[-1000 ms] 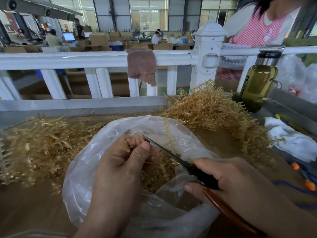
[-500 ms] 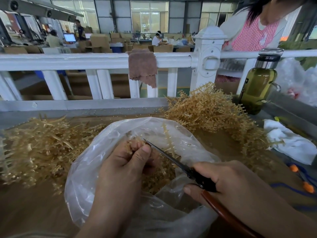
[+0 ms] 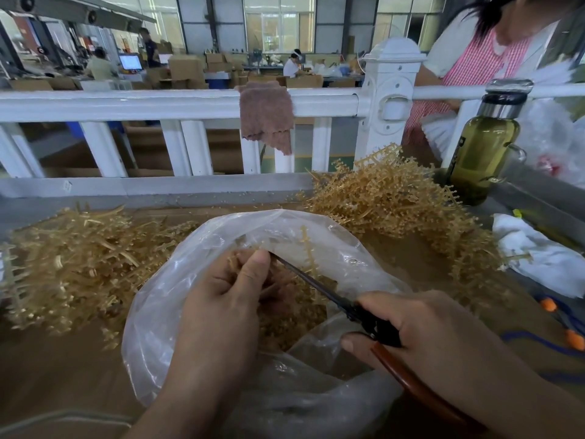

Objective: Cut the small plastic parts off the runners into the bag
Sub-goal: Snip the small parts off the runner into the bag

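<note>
A clear plastic bag [image 3: 196, 248] lies open in front of me, with a heap of small tan cut parts [image 3: 294, 315] inside. My left hand [image 3: 228, 289] is inside the bag's mouth, pinching a tan runner [image 3: 308, 251] that sticks upward. My right hand [image 3: 421, 337] grips dark scissors [image 3: 319, 288] with a brown handle. The blade tips meet the runner at my left thumb. Whether the blades are apart is hard to see.
Stripped tan runners [image 3: 72, 258] are piled at the left, runners with parts [image 3: 389, 198] at the back right. A green bottle [image 3: 484, 150] and a white cloth [image 3: 544, 258] sit at the right. A white railing [image 3: 158, 104] runs behind, a person in a pink apron beyond it.
The view has tilted slightly. Both hands stay at the bag; the scissors' tips remain at my left thumb, and the upright runner piece shows a little more.
</note>
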The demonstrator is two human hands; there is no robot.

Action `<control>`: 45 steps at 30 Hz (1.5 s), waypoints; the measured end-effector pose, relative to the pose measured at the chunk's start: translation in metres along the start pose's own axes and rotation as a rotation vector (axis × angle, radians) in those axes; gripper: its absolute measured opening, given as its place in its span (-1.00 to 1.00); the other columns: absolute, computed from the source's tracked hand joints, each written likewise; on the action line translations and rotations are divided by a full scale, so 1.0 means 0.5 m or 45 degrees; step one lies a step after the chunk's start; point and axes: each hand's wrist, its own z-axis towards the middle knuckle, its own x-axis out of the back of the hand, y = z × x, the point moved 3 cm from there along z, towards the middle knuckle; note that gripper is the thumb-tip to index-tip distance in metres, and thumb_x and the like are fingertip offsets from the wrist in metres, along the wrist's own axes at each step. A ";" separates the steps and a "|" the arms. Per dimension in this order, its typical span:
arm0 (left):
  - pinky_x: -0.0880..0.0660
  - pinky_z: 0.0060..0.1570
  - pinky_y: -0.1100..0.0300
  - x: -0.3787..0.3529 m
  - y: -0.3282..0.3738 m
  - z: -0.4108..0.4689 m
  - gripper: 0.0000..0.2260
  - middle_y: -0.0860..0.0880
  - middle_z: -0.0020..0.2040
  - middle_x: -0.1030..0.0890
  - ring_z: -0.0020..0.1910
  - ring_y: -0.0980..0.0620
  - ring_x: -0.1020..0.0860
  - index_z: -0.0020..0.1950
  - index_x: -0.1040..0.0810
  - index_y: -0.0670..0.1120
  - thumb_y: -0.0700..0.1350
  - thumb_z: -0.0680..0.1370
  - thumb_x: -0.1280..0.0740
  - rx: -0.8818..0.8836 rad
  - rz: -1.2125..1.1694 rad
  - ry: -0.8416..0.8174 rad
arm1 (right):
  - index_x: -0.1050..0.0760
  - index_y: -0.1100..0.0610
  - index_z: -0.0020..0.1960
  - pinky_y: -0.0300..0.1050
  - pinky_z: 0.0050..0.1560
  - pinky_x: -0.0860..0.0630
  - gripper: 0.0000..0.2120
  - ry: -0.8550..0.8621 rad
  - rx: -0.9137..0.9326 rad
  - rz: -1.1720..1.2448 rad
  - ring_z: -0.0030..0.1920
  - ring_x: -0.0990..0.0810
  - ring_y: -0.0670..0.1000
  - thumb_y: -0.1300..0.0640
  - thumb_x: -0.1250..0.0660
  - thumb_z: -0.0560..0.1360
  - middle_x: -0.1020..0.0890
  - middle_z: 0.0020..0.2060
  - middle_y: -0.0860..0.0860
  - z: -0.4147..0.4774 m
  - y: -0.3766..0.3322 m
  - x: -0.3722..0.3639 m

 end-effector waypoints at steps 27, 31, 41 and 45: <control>-0.56 -0.14 0.11 -0.001 -0.002 0.004 -0.81 -0.08 -0.14 -0.75 -0.15 0.00 -0.72 -0.21 -0.68 0.04 -0.04 0.58 -0.34 -0.083 -0.095 0.016 | -0.52 -0.17 0.09 -0.31 -0.22 -0.43 -0.47 -0.010 0.045 0.053 -0.18 -0.55 -0.20 -0.49 -0.14 0.34 -0.57 -0.23 -0.24 -0.002 -0.004 0.010; -0.55 -0.10 0.07 -0.005 0.000 0.002 -0.82 -0.10 -0.12 -0.75 -0.11 -0.04 -0.73 -0.22 -0.67 0.04 0.01 0.55 -0.35 -0.089 -0.120 -0.003 | -0.51 -0.11 0.17 -0.26 -0.13 -0.47 -0.41 0.005 0.042 0.061 -0.15 -0.57 -0.21 -0.47 -0.13 0.37 -0.62 -0.19 -0.21 -0.003 -0.006 0.012; -0.57 -0.04 -0.02 -0.014 0.001 -0.002 -0.82 -0.20 -0.05 -0.73 -0.02 -0.17 -0.72 -0.27 -0.66 0.02 0.02 0.49 -0.36 0.005 -0.303 -0.031 | -0.53 -0.05 0.14 -0.21 -0.20 -0.44 -0.51 -0.002 0.005 0.078 -0.21 -0.57 -0.16 -0.38 -0.26 0.42 -0.60 -0.26 -0.14 -0.002 -0.010 0.016; -0.58 -0.12 0.04 -0.018 0.004 -0.002 -0.84 -0.19 -0.09 -0.73 -0.09 -0.09 -0.72 -0.28 -0.67 0.02 0.02 0.46 -0.37 0.024 -0.327 -0.006 | -0.54 -0.02 0.09 -0.26 -0.22 -0.41 -0.53 0.021 -0.005 0.087 -0.21 -0.56 -0.17 -0.36 -0.27 0.42 -0.59 -0.30 -0.13 -0.002 -0.011 0.015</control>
